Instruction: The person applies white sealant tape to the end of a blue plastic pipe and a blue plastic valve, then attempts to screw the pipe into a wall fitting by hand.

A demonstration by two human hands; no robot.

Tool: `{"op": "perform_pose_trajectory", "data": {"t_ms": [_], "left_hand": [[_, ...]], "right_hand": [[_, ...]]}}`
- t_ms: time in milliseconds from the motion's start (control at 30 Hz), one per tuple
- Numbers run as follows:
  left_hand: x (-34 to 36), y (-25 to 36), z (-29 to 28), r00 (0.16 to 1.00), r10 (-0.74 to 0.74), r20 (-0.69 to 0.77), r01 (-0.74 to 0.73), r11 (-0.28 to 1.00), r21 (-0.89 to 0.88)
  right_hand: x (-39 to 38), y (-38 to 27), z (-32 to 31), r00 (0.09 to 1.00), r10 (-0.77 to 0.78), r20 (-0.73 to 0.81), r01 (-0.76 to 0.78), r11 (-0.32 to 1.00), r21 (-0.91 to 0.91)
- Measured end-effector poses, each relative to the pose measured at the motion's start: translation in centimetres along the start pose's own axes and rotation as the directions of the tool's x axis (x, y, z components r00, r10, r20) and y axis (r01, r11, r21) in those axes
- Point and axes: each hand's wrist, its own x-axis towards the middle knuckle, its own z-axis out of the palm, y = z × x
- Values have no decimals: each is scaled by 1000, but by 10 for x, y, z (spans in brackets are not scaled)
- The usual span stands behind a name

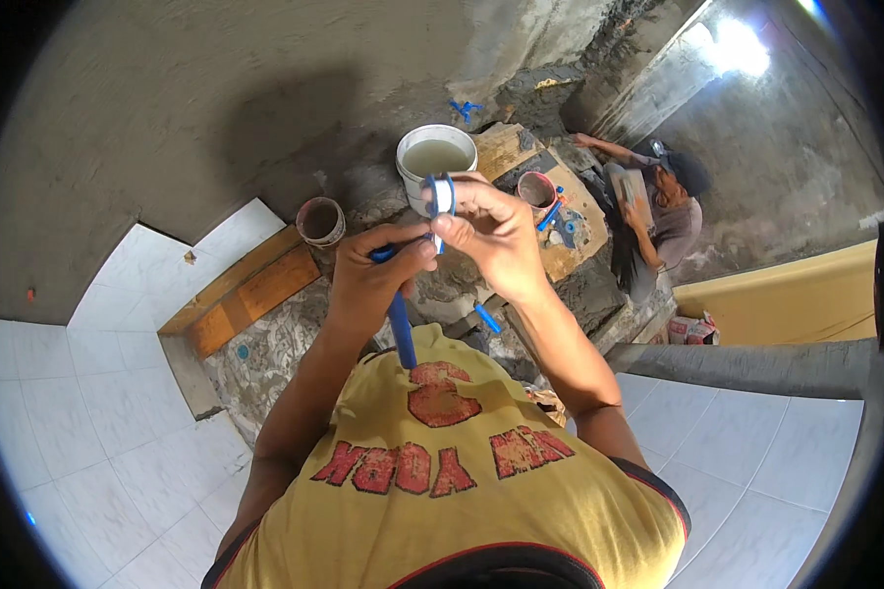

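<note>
My right hand [501, 236] pinches a small blue spool of white tape [442, 196] between fingers and thumb, holding it up in front of my chest. My left hand [359, 275] is closed around a blue pipe [401, 329], which slants down toward my yellow shirt. The left fingertips are close beneath the spool, nearly meeting the right thumb. What lies between the two hands is partly covered by fingers.
Beyond my hands stands a white bucket [410, 187] of cloudy water. A smaller bucket [321, 236] is left, beside wooden planks [255, 299]. A reddish pot [537, 191] and blue fittings [550, 216] are right. A co-worker [673, 211] crouches there, holding a float [631, 187].
</note>
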Motion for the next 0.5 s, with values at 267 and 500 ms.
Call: {"op": "perform_pose_trajectory", "data": {"t_ms": [267,500], "left_hand": [[-9,10,-5,996,86,16,-88,992,96],[7,10,-24,986,165,-9,-166,986,-32]], "right_hand": [[-10,19,-1,890,454,35,-441,840,316],[-38,29,8,982,180,57,-170,973,-155]]}}
